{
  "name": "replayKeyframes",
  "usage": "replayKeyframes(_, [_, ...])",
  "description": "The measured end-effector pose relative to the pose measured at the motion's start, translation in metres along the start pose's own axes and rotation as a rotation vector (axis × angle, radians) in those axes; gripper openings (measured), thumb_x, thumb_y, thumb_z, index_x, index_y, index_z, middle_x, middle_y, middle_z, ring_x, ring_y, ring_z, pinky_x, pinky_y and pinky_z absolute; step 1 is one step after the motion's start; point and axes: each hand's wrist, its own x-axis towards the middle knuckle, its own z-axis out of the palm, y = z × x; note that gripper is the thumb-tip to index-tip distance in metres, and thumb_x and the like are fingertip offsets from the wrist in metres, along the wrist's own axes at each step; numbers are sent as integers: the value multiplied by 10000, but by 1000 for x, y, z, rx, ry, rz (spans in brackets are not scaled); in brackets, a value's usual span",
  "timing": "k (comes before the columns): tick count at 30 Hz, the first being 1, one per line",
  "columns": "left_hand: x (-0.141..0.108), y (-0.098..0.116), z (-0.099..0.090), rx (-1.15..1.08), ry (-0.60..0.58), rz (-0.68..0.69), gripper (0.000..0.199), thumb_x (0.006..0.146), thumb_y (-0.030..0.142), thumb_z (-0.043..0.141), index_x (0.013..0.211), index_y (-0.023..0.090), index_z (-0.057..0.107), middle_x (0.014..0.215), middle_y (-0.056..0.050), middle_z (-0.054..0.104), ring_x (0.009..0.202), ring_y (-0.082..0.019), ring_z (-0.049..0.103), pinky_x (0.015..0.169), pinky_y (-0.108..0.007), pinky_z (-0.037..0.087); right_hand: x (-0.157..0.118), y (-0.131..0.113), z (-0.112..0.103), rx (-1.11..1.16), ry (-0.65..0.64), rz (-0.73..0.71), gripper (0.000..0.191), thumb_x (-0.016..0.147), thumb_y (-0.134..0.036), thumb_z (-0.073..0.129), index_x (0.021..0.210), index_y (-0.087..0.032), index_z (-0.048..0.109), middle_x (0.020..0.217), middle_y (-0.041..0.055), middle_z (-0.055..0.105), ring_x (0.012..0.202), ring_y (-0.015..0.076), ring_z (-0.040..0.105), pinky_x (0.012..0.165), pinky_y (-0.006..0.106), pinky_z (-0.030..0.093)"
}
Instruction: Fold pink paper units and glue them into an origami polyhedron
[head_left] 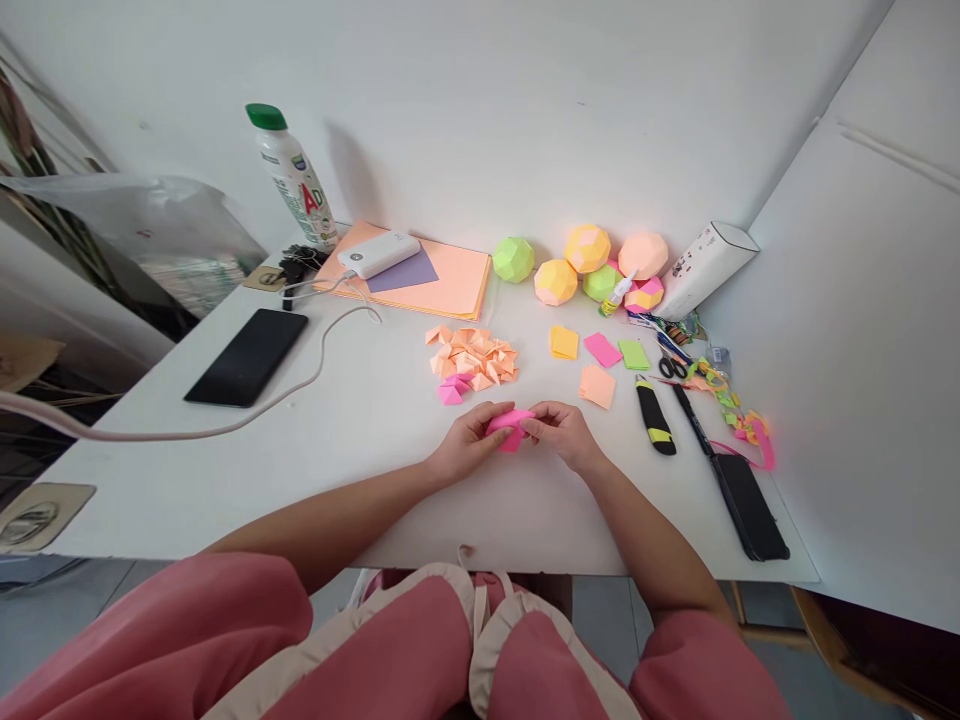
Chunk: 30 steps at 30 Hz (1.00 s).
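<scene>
Both hands meet over the front middle of the white table around a piece of bright pink paper. My left hand pinches its left side, thumb on top. At the right edge of the same paper, the fingers of my right hand are closed on it. Just beyond my left hand are a few folded pink pieces, beside a heap of folded peach pieces. Small square stacks lie farther right: orange, pink, green and peach.
Faceted paper balls and a glue bottle stand at the back. On the right lie a cutter, scissors and a black case. Leftward are a phone, a cable, a power bank and a bottle.
</scene>
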Motion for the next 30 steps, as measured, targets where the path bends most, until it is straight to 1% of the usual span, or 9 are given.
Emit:
replayKeyframes(3, [0, 1, 1, -27, 4, -42, 462, 770, 457, 614, 1134, 172, 601, 903, -55, 598, 809, -170, 562, 706, -319, 506, -1, -2, 0, -16, 17, -54, 219, 679, -380, 732, 726, -178, 660, 715, 8, 628, 634, 111, 559, 596, 254, 470])
replayKeyframes(6, [0, 2, 1, -94, 7, -51, 446, 746, 463, 640, 1085, 173, 630, 899, -54, 610, 820, -173, 574, 723, -322, 507, -1, -2, 0, -26, 11, -101, 216, 679, -383, 730, 724, -185, 657, 713, -1, 611, 605, 100, 530, 589, 253, 468])
replayKeyframes(9, [1, 3, 1, -168, 8, -65, 433, 713, 446, 682, 1049, 176, 647, 922, -57, 624, 847, -179, 584, 756, -328, 504, -1, -2, 0, -34, 3, -101, 221, 681, -387, 729, 730, -184, 656, 702, -5, 597, 603, 101, 527, 583, 255, 465])
replayKeyframes(11, [1, 5, 2, -187, 16, -81, 414, 705, 432, 694, 1024, 171, 659, 914, -57, 632, 835, -175, 585, 740, -317, 501, -1, -2, 1, -43, 8, -98, 226, 680, -388, 731, 727, -181, 652, 703, -2, 595, 609, 105, 531, 584, 259, 464])
replayKeyframes(15, [0, 8, 1, -143, -36, -90, 346, 750, 425, 649, 973, 162, 682, 844, -47, 649, 740, -145, 574, 659, -277, 485, -4, -5, 2, -85, 44, -143, 229, 676, -392, 735, 717, -185, 644, 695, -3, 589, 600, 108, 521, 575, 264, 448])
replayKeyframes(19, [-2, 9, 1, -104, -81, -91, 319, 781, 435, 605, 908, 155, 691, 704, -13, 617, 604, -106, 520, 566, -243, 453, -7, -5, 3, -133, 74, -209, 219, 703, -386, 717, 704, -187, 626, 689, -2, 576, 615, 114, 513, 583, 269, 438])
replayKeyframes(22, [-2, 9, 1, -116, -87, -98, 320, 779, 441, 601, 875, 146, 683, 658, -1, 589, 572, -96, 499, 538, -232, 435, -5, -2, 3, -102, 77, -186, 229, 699, -382, 722, 727, -188, 604, 700, -9, 564, 615, 106, 512, 577, 263, 448])
replayKeyframes(26, [-1, 10, 0, -120, -84, -107, 328, 757, 452, 617, 837, 139, 676, 634, 3, 583, 560, -93, 494, 523, -226, 420, -2, 1, 1, -24, 34, -105, 296, 667, -398, 741, 856, -202, 627, 684, -28, 551, 585, 95, 516, 559, 261, 477])
replayKeyframes(30, [-1, 9, 1, -108, -81, -132, 338, 746, 466, 620, 804, 136, 672, 603, 10, 567, 537, -88, 473, 508, -224, 411, -2, -1, 1, -40, 24, -124, 230, 675, -392, 734, 773, -193, 676, 694, -2, 599, 611, 104, 529, 577, 261, 482])
